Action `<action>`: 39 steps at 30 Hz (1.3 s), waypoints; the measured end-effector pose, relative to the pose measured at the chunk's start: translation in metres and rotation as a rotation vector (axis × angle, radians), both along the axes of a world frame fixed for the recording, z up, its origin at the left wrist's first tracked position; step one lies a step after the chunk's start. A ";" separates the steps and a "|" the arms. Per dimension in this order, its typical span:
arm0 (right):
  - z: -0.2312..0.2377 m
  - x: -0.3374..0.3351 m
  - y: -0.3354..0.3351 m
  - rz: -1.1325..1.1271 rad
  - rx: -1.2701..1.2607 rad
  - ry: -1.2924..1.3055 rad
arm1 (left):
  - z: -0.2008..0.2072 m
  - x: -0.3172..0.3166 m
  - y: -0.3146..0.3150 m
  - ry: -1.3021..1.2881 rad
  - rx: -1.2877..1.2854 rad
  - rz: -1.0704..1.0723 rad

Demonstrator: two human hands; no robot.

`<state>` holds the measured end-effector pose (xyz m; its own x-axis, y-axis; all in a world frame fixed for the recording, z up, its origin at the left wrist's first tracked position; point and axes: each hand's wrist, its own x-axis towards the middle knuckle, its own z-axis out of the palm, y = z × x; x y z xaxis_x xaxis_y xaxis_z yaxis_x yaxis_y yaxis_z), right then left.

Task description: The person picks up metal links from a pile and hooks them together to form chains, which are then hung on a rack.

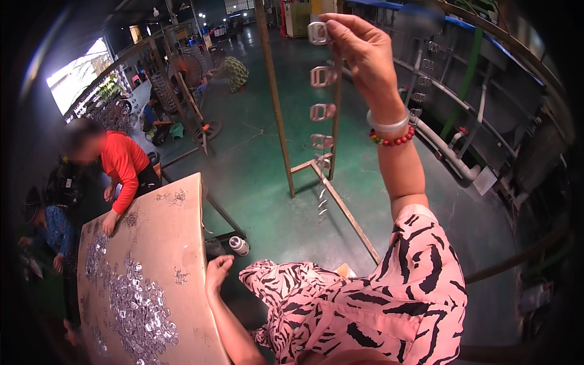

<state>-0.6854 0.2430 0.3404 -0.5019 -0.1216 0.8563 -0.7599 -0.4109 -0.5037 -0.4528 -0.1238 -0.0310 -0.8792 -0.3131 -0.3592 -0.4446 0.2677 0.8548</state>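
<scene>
My right hand (363, 55) is raised high, thumb and fingers pinching the top of a hanging string of silvery metal buckles (322, 76). Several rounded rectangular frames hang below one another, and the lowest ones are seen almost edge-on. What links them is too thin to make out. Down beside the table's right edge is my left hand (219, 272), its fingers curled closed; whatever may be in them is hidden. A large heap of loose metal buckles (140, 307) covers part of the table (185, 228), with small bunches of thin wire hooks (180, 275) near it.
A wooden frame (274, 91) stands ahead, one bar running toward me along the floor. A co-worker in a red top (125, 161) reaches over the table's far left; another in blue (56, 228) is beside them. A white canister (239, 246) stands by the table. Pipes (444, 159) line the right.
</scene>
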 end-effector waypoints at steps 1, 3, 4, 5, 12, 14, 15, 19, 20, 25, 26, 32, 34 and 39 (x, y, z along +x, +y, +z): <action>0.007 -0.006 0.009 -0.089 -0.019 -0.022 | -0.019 0.014 -0.008 -0.094 0.023 0.067; 0.019 -0.034 0.045 -0.207 -0.015 0.031 | -0.049 0.032 -0.022 -0.231 0.002 0.119; 0.023 -0.056 0.063 -0.228 -0.087 -0.052 | -0.061 0.043 -0.029 -0.231 0.004 0.113; 0.029 -0.066 0.079 -0.276 -0.045 -0.028 | -0.069 0.056 -0.038 -0.125 0.057 0.049; 0.099 -0.153 0.233 -0.732 -0.170 -0.011 | -0.045 0.031 -0.008 -0.142 0.196 0.021; 0.101 -0.179 0.200 -0.778 -0.355 -0.021 | -0.045 0.052 -0.023 -0.132 0.211 0.106; 0.109 -0.199 0.210 -0.830 -0.382 -0.083 | -0.052 0.051 -0.030 -0.143 0.209 0.080; 0.104 -0.208 0.260 -1.534 0.455 0.771 | -0.090 0.055 -0.053 0.109 0.135 -0.122; 0.043 -0.202 0.232 -1.389 0.358 0.565 | -0.087 0.056 -0.061 0.122 0.054 -0.181; -0.144 -0.170 0.187 -1.177 0.521 -0.066 | -0.084 0.044 -0.046 -0.044 -0.014 -0.135; -0.162 -0.169 0.179 -1.187 0.583 -0.109 | -0.088 0.049 -0.045 -0.067 0.086 -0.091; -0.194 -0.209 0.113 -1.192 0.767 -0.161 | -0.100 0.053 -0.040 -0.129 0.118 -0.081; -0.180 -0.220 0.084 -1.236 0.714 -0.132 | -0.085 0.052 -0.026 0.039 0.157 -0.033; -0.119 -0.201 -0.052 -1.054 0.245 0.165 | 0.015 0.126 0.009 0.491 0.411 0.079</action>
<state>-0.8864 0.1912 0.2215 -0.3351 0.1251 0.9338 -0.7365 0.5833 -0.3425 -0.3270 -0.1149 -0.0158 -0.9517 -0.3061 -0.0252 0.0198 -0.1429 0.9895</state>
